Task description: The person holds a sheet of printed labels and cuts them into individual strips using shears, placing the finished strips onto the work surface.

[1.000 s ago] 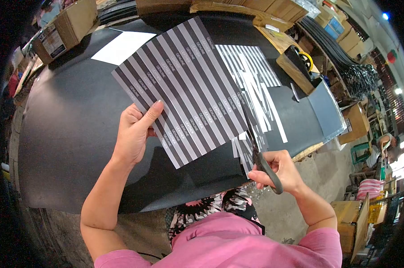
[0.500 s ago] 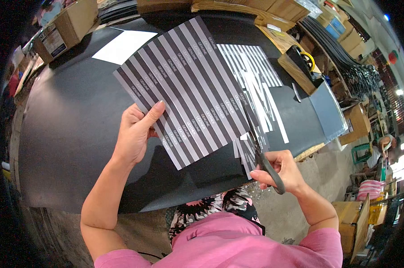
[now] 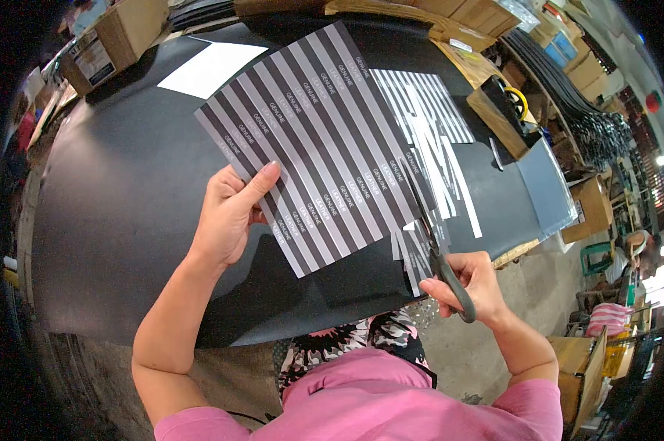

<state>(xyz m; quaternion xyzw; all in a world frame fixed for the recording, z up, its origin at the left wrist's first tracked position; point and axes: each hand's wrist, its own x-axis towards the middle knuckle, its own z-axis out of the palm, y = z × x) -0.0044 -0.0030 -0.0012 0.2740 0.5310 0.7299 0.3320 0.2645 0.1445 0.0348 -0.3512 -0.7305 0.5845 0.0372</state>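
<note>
A striped sheet printed with "GENUINE LEATHER" is pinched at its lower left edge by my left hand, thumb on top. My right hand is closed round the handles of dark scissors. The scissor blades lie along the sheet's right edge, with a narrow strip beside them. Below the blades, several small striped pieces lie near the table's front edge. Behind the sheet are white cut strips and another striped sheet.
On the black table lies a white sheet at the back left. A cardboard box stands behind it. At the right are an open box with yellow tape and a grey sheet. A person is far right.
The view has shifted slightly, so the table items appear farther right. The scissors and my right hand appear slightly farther right and lower; both hands keep their holds.
</note>
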